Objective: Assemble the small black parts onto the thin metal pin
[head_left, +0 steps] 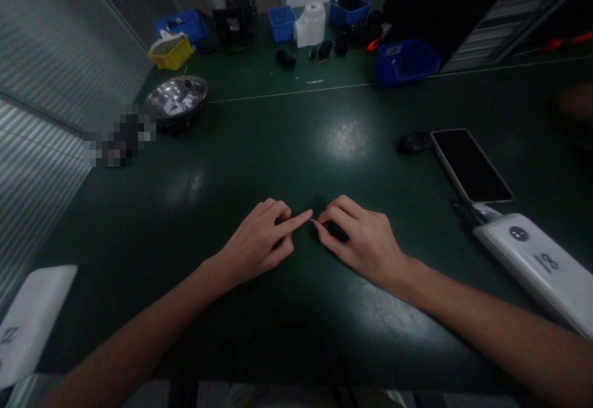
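Near the middle of the green table (259,148), my right hand (368,238) pinches a thin white sliver (312,221) between thumb and fingertips. It is too small for me to tell its kind. From the other side, my left hand (259,235) reaches its stretched index finger to the sliver's far end. The fingertip seems to touch it or lie just beside it. My left thumb stands apart below and the other fingers are bent, with nothing visible in them.
To the right lie a phone (472,164), a black mouse (414,143) and a white power bank (537,259). A metal bowl (155,96) holds white scraps. Blue bins (407,65) and a yellow bin (171,52) stand at the back. A white device (39,315) lies left.
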`<action>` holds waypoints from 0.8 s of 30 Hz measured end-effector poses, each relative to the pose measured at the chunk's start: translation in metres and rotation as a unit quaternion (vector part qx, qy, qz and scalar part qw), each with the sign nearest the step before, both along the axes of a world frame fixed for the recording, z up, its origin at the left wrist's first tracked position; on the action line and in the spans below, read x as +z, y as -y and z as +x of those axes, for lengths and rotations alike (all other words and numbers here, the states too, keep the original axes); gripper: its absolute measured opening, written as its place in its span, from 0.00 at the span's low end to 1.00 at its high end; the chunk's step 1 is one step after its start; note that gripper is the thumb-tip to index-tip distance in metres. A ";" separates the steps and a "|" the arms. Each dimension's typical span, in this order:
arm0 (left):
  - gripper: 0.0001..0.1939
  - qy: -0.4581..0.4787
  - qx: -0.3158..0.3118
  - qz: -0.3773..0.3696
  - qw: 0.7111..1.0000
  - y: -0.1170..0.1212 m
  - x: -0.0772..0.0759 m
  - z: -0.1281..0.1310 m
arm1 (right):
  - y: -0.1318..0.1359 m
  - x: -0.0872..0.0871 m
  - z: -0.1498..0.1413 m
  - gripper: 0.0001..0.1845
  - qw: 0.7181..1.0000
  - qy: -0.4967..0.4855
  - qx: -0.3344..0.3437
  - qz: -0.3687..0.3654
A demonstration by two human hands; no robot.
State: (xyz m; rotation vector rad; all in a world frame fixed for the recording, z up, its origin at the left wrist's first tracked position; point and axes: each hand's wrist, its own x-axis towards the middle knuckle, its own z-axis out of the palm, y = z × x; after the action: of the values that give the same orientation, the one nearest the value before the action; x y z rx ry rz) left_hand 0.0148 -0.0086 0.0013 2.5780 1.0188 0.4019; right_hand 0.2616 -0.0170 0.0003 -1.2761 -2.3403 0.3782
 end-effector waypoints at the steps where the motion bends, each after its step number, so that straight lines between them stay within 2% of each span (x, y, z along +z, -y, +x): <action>1: 0.29 -0.012 -0.004 0.003 1.000 0.000 0.000 0.000 | 0.000 0.000 0.000 0.10 1.000 0.012 -0.005 0.001; 5: 0.29 0.005 -0.005 -0.018 1.000 0.000 0.004 -0.001 | 0.001 0.000 -0.001 0.09 0.999 0.031 -0.025 0.002; 9: 0.18 0.073 -0.018 -0.060 0.995 -0.002 0.006 -0.006 | 0.001 0.002 -0.002 0.10 0.997 0.036 -0.062 -0.002; 11: 0.15 0.081 -0.032 -0.051 0.995 -0.004 0.004 -0.007 | 0.001 0.002 -0.002 0.09 0.997 0.037 -0.068 -0.006; 19: 0.18 0.030 -0.074 0.025 0.996 -0.009 -0.002 -0.006 | 0.000 0.001 -0.002 0.09 0.996 0.032 -0.079 -0.015; 21: 0.18 0.023 -0.039 0.027 0.999 -0.015 0.000 -0.019 | 0.000 0.002 -0.002 0.09 0.996 0.027 -0.079 -0.017; 24: 0.20 -0.005 0.087 0.012 0.996 -0.032 0.005 -0.064 | 0.000 0.003 -0.002 0.09 0.997 0.020 -0.073 -0.022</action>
State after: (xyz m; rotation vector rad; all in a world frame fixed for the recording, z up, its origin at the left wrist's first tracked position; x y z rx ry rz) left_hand -0.0492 0.0232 0.0065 2.5229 1.2538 0.4467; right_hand 0.2598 -0.0166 0.0034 -1.4781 -2.2648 0.3622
